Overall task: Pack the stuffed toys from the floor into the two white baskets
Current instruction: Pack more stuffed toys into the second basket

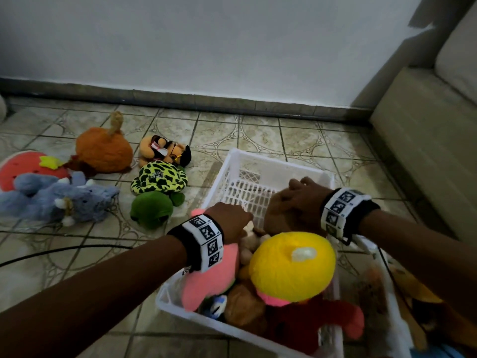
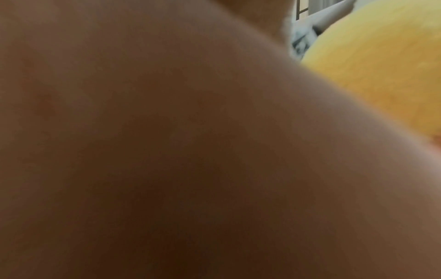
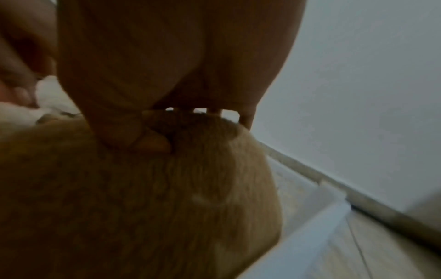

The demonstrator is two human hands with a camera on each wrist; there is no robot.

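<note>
A white basket (image 1: 278, 162) stands on the tiled floor, its near half filled with a yellow toy (image 1: 291, 264) (image 2: 381, 75), a pink toy (image 1: 214, 277), a red one (image 1: 317, 324) and brown ones. My right hand (image 1: 296, 197) (image 3: 200, 132) grips a furry brown toy (image 1: 282, 219) (image 3: 167, 207) over the basket's bare far half. My left hand (image 1: 229, 220) (image 2: 167, 151) reaches in beside it; its fingers are hidden. On the floor lie an orange toy (image 1: 103, 151), a sunglasses bear (image 1: 165, 151), a green turtle (image 1: 157, 192) and a blue plush (image 1: 51, 197).
A second white basket (image 1: 369, 245) with toys in it stands at the lower right. A red strawberry cushion (image 1: 23, 166) lies at far left. A beige sofa (image 1: 426, 151) lines the right side, and a black cable (image 1: 64, 250) crosses the floor.
</note>
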